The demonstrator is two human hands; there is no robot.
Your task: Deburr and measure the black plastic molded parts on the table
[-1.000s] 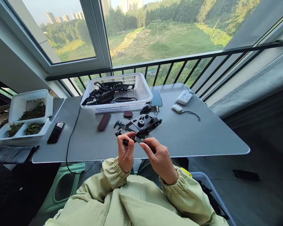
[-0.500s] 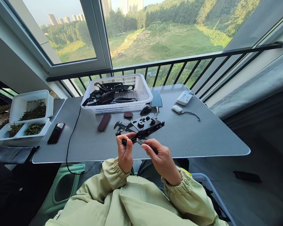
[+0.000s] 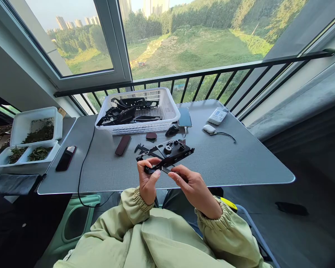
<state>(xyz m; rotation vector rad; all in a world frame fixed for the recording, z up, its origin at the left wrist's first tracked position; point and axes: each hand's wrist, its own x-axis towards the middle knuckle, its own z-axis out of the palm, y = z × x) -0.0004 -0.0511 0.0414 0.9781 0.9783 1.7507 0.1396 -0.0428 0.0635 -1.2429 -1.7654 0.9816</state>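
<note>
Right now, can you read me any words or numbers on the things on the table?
No words or numbers can be read.
The white box has small print on top, too small to read.
The small brown tag behind the white tub is too small and blurred to read.
The black plastic piece shows no readable writing.

We see matt black plastic on the part [image 3: 170,152], dull bare metal on the small blade [image 3: 165,170], fine-grained matt grey on the tabletop [image 3: 229,160], and soft cloth on the sleeve [image 3: 229,238]
</note>
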